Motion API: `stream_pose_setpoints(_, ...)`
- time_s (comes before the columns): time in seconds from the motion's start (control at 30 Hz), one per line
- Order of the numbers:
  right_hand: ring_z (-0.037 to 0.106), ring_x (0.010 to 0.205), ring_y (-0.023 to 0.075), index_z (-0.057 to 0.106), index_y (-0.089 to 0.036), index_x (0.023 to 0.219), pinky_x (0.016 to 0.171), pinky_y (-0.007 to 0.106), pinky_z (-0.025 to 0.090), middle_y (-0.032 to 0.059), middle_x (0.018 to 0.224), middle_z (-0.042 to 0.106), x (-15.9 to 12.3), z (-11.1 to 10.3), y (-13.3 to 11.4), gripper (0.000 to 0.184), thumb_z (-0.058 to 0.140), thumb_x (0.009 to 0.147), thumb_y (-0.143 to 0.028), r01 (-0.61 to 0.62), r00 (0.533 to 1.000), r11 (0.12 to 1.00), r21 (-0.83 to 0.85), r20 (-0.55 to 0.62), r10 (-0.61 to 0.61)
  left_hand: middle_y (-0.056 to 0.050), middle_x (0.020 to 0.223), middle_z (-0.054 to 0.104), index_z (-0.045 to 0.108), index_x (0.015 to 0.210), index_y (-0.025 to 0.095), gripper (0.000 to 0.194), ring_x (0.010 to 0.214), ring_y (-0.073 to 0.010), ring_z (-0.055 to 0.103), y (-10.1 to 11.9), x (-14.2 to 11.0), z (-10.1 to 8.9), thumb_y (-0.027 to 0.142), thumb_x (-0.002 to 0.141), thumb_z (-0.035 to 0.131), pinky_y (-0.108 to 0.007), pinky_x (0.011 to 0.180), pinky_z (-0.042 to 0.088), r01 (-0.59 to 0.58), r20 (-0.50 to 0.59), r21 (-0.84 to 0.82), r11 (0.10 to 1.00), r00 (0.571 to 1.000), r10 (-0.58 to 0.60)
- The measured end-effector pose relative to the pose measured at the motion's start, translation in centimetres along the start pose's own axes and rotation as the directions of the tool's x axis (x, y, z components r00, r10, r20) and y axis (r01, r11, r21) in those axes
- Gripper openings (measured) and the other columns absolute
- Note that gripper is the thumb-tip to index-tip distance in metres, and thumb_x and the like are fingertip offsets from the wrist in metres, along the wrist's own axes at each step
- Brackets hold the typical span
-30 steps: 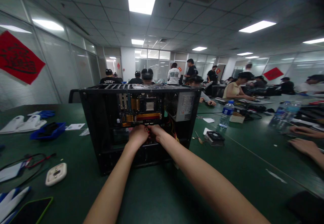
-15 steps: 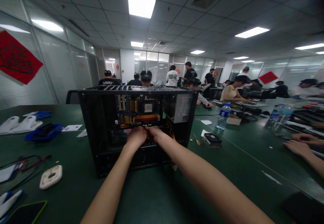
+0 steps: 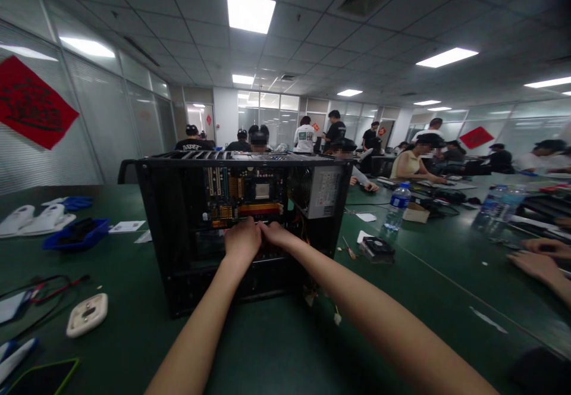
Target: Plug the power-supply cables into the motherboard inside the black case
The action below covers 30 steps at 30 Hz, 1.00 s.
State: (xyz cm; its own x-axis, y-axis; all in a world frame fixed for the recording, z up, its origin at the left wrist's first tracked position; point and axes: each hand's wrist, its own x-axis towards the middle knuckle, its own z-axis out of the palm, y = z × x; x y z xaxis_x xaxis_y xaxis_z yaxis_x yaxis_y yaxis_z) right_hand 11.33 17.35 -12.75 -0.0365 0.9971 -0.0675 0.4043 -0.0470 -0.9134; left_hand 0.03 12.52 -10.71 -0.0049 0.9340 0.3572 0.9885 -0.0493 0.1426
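Note:
An open black computer case (image 3: 178, 264) stands on the green table (image 3: 276, 347), its side off, with a motherboard (image 3: 250, 196) and a grey power supply (image 3: 323, 190) inside. Both my hands reach into it below the motherboard. My left hand (image 3: 242, 240) is curled with its knuckles toward me. My right hand (image 3: 273, 232) touches it fingertip to fingertip, the fingers pinched together. What they grip is hidden behind the hands. Loose cables with a white plug (image 3: 335, 317) hang out of the case's lower front.
A cooler fan (image 3: 377, 247) and a water bottle (image 3: 397, 204) lie right of the case. A white plate (image 3: 87, 314), red-black wires (image 3: 49, 288), a phone (image 3: 42, 377) and a blue tray (image 3: 78, 231) lie left. Another person's hands (image 3: 537, 258) rest at right. Several people sit behind.
My hands have stayed in the case and pressed closer together. A white plug on loose wires now hangs out below the case front. The view shifted slightly.

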Motion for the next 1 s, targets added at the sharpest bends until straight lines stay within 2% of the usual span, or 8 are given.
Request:
stream_pose_setpoints(0.1, 0.066, 0.107, 0.0343, 0.065, -0.015, 0.063, 0.09, 0.034, 0.044, 0.0181, 0.088, 0.074, -1.5, -1.5, 0.1, 0.032, 0.071, 0.087, -0.035, 0.161, 0.986, 0.969, -0.185, -0.023, -0.168, -0.018, 0.098, 0.073, 0.063, 0.11, 0.011, 0.034, 0.094, -0.0329, 0.072, 0.1, -0.1, 0.0, 0.029, 0.098, 0.036, -0.04, 0.078, 0.054, -0.006, -0.011, 0.003, 1.0, 1.0, 0.006)
stream_pose_setpoints(0.17, 0.068, 0.1, 0.0354, 0.073, -0.014, 0.074, 0.088, 0.037, 0.044, 0.0213, 0.095, 0.075, -2.6, -2.1, 0.1, 0.035, 0.057, 0.095, -0.037, 0.375, 0.913, 0.744, -0.553, 0.078, -0.402, -0.018, 0.096, 0.073, 0.062, 0.109, 0.012, 0.033, 0.093, -0.0331, 0.072, 0.0, -0.1, 0.0, 0.027, 0.098, 0.036, -0.041, 0.077, 0.054, -0.014, -0.008, 0.012, 1.0, 1.0, 0.014)
stream_pose_setpoints(0.23, 0.071, 0.089, 0.0311, 0.076, -0.015, 0.083, 0.081, 0.034, 0.045, 0.019, 0.092, 0.076, -3.4, -2.3, 0.1, 0.046, 0.042, 0.102, -0.038, 0.452, 0.848, 0.567, -0.689, 0.136, -0.512, -0.017, 0.095, 0.073, 0.063, 0.107, 0.013, 0.031, 0.091, -0.0339, 0.072, 0.1, -0.1, -0.1, 0.025, 0.097, 0.036, -0.042, 0.076, 0.054, -0.029, 0.003, 0.028, 0.999, 1.0, 0.029)
stream_pose_setpoints(0.33, 0.073, 0.08, 0.0288, 0.078, -0.016, 0.085, 0.071, 0.032, 0.045, 0.0174, 0.088, 0.076, -3.9, -2.1, 0.1, 0.051, 0.035, 0.104, -0.037, 0.468, 0.812, 0.456, -0.757, 0.165, -0.56, -0.017, 0.094, 0.073, 0.063, 0.105, 0.013, 0.029, 0.09, -0.0344, 0.072, 0.2, -0.2, -0.3, 0.022, 0.096, 0.037, -0.042, 0.075, 0.054, -0.072, 0.041, 0.039, 0.997, 0.997, 0.07)
stream_pose_setpoints(0.57, 0.073, 0.081, 0.0295, 0.077, -0.014, 0.089, 0.066, 0.031, 0.045, 0.0188, 0.088, 0.076, -3.4, -1.5, -0.2, 0.052, 0.032, 0.105, -0.034, 0.454, 0.848, 0.463, -0.762, 0.209, -0.488, -0.018, 0.094, 0.071, 0.063, 0.106, 0.013, 0.029, 0.091, -0.0328, 0.071, 0.2, -0.2, -0.1, 0.019, 0.095, 0.037, -0.04, 0.076, 0.053, -0.082, 0.074, 0.063, 0.995, 0.994, 0.077)
stream_pose_setpoints(0.87, 0.074, 0.083, 0.0274, 0.075, -0.017, 0.085, 0.066, 0.03, 0.042, 0.0145, 0.09, 0.077, -3.1, -1.6, 0.0, 0.045, 0.036, 0.104, -0.029, 0.507, 0.815, 0.46, -0.729, 0.231, -0.532, -0.016, 0.098, 0.072, 0.062, 0.108, 0.014, 0.028, 0.095, -0.0306, 0.071, 0.3, -0.3, -0.5, 0.019, 0.096, 0.037, -0.037, 0.077, 0.052, -0.078, 0.129, 0.039, 0.996, 0.989, 0.072)
stream_pose_setpoints(1.0, 0.074, 0.084, 0.0269, 0.075, -0.017, 0.083, 0.066, 0.029, 0.041, 0.0137, 0.09, 0.077, -2.9, -1.5, 0.1, 0.043, 0.038, 0.103, -0.027, 0.528, 0.807, 0.471, -0.707, 0.246, -0.536, -0.017, 0.102, 0.072, 0.064, 0.108, 0.014, 0.029, 0.097, -0.029, 0.07, 0.0, -0.2, -0.3, 0.017, 0.095, 0.038, -0.036, 0.082, 0.052, -0.089, 0.157, -0.038, 0.995, 0.983, 0.094)
